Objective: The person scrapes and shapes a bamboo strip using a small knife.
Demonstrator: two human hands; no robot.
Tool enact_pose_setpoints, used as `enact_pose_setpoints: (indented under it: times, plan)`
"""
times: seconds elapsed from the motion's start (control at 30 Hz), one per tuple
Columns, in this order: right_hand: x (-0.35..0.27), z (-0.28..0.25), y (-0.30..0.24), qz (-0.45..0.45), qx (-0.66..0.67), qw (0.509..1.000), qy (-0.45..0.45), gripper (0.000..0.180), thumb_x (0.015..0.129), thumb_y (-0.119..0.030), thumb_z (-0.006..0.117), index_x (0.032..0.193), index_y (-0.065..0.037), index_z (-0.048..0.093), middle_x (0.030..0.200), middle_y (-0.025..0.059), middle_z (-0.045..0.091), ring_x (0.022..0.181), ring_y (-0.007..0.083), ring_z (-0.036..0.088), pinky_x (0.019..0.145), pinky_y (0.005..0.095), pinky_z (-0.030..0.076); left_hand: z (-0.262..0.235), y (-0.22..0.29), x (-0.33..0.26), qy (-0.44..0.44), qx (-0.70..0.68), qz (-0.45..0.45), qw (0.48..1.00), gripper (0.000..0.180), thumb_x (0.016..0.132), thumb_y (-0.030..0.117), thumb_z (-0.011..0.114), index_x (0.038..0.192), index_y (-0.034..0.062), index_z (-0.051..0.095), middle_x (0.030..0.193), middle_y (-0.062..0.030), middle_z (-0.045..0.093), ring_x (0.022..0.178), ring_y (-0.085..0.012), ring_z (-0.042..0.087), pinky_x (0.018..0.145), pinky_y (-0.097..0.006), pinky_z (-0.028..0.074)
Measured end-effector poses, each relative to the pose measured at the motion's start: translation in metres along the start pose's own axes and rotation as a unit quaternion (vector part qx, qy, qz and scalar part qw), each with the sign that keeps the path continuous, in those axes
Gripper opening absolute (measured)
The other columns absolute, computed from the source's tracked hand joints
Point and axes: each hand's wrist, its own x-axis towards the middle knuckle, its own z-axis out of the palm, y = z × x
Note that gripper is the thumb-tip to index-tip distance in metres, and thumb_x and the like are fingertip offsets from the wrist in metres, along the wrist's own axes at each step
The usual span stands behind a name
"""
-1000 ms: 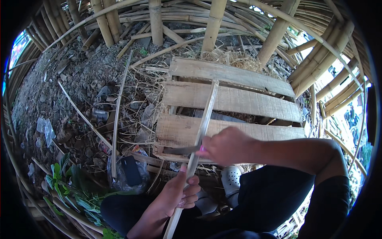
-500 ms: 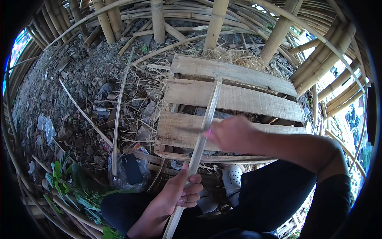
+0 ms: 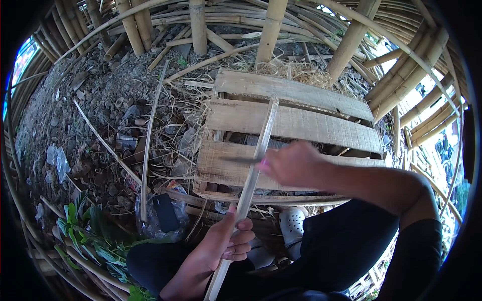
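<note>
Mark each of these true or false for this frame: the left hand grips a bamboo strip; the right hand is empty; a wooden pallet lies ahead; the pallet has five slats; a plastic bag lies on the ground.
1. The left hand grips a bamboo strip. True.
2. The right hand is empty. False: it holds a knife against the strip.
3. A wooden pallet lies ahead. True.
4. The pallet has five slats. False: three show.
5. A plastic bag lies on the ground. True.
</note>
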Motion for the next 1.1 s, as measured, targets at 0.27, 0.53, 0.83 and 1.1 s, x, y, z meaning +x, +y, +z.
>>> enact_pose_setpoints:
  times: [0.27, 0.53, 0.83, 1.1]
  plan:
    - [0.001, -0.001, 0.005, 0.066, 0.010, 0.997, -0.036, 0.048, 0.100, -0.043, 0.040, 0.078, -0.004, 0.056, 0.048, 0.0064, 0.053, 0.042, 0.0238, 0.059, 0.041, 0.0367, 0.049, 0.000, 0.000, -0.001, 0.001, -0.001, -0.005, 1.000, 0.050, 0.097, 0.063, 0.027, 0.079, 0.0172, 0.037, 0.054, 0.0088, 0.023, 0.040, -0.0027, 0.018, 0.037, -0.019, 0.016]
    - [0.001, 0.003, 0.011, 0.053, 0.012, 0.998, -0.020, 0.049, 0.099, -0.045, 0.041, 0.075, -0.006, 0.057, 0.047, 0.0084, 0.055, 0.043, 0.0257, 0.060, 0.043, 0.0370, 0.050, -0.001, 0.000, -0.001, 0.002, 0.005, 0.004, 1.000, 0.049, 0.098, 0.061, 0.026, 0.079, 0.0169, 0.036, 0.054, 0.0084, 0.023, 0.041, -0.0027, 0.017, 0.037, -0.019, 0.015]
    - [-0.001, 0.001, -0.005, 0.011, -0.021, 0.999, -0.046, 0.047, 0.098, -0.043, 0.044, 0.074, -0.006, 0.060, 0.053, 0.0099, 0.057, 0.049, 0.0279, 0.061, 0.047, 0.0391, 0.051, -0.001, -0.002, -0.003, 0.020, 0.023, 0.007, 1.000, 0.050, 0.097, 0.063, 0.028, 0.079, 0.0167, 0.036, 0.055, 0.0083, 0.022, 0.041, -0.0033, 0.018, 0.039, -0.019, 0.016]
    - [-0.001, -0.001, 0.007, 0.046, -0.015, 0.998, -0.036, 0.047, 0.099, -0.042, 0.043, 0.078, -0.002, 0.059, 0.050, 0.0105, 0.055, 0.042, 0.0294, 0.059, 0.043, 0.0375, 0.049, 0.002, -0.005, -0.004, 0.019, 0.049, 0.018, 0.998, 0.050, 0.097, 0.063, 0.029, 0.080, 0.0165, 0.036, 0.057, 0.0078, 0.023, 0.043, -0.0038, 0.019, 0.040, -0.020, 0.017]
